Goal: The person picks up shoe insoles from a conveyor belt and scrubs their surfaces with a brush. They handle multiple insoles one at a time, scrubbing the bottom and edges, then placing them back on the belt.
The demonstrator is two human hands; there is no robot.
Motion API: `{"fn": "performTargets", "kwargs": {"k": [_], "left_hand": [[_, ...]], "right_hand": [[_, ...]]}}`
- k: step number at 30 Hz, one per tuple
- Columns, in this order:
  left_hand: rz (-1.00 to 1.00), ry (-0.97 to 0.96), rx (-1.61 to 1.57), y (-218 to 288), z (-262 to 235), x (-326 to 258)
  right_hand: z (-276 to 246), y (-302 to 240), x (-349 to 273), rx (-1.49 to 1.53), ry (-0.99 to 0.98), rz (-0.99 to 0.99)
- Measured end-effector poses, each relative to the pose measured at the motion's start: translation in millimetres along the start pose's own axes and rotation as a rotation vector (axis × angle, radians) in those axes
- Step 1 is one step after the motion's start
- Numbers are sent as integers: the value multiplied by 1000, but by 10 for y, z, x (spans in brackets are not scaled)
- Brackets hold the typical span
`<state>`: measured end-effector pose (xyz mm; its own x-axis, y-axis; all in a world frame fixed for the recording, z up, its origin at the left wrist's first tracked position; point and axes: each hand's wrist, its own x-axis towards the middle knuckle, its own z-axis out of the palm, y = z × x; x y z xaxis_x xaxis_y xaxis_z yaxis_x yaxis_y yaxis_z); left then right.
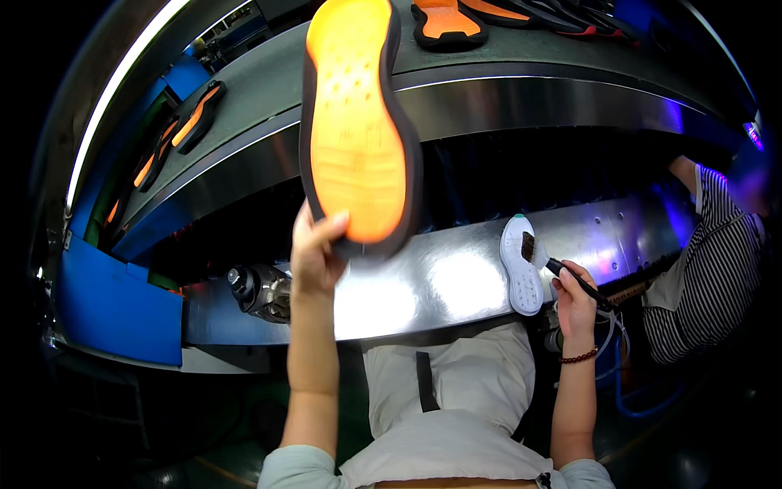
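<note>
My left hand (pixel 315 248) grips the heel end of a shoe sole (pixel 358 155), thumb on its orange inner face. The sole has a black rim and is raised upright in front of the conveyor. In my right hand (pixel 576 297) is a brush (pixel 568 275) with a black handle and dark bristles. Its bristles lie over a white shoe sole (pixel 521 277) with a small green tip, which rests on the metal bench. Whether the bristles press on that sole I cannot tell.
A conveyor belt (pixel 261 81) curves across the back, carrying several orange and black soles (pixel 450 24). On the metal bench (pixel 383 306) a dark bottle (pixel 265 292) lies at the left. A person in a striped top (pixel 713 285) is at the right. Blue panel (pixel 122 301) at far left.
</note>
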<state>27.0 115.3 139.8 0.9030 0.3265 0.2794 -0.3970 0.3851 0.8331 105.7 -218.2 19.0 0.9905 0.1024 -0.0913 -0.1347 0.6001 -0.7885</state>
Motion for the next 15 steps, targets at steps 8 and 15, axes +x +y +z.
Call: {"fn": "performTargets", "kwargs": {"k": [8, 15], "left_hand": [[-272, -119, -157, -577, -427, -1160], [-211, -237, -715, -696, -538, -964]], "right_hand": [[-203, 7, -21, -30, -21, 60], [-28, -15, -80, -19, -119, 106]]}}
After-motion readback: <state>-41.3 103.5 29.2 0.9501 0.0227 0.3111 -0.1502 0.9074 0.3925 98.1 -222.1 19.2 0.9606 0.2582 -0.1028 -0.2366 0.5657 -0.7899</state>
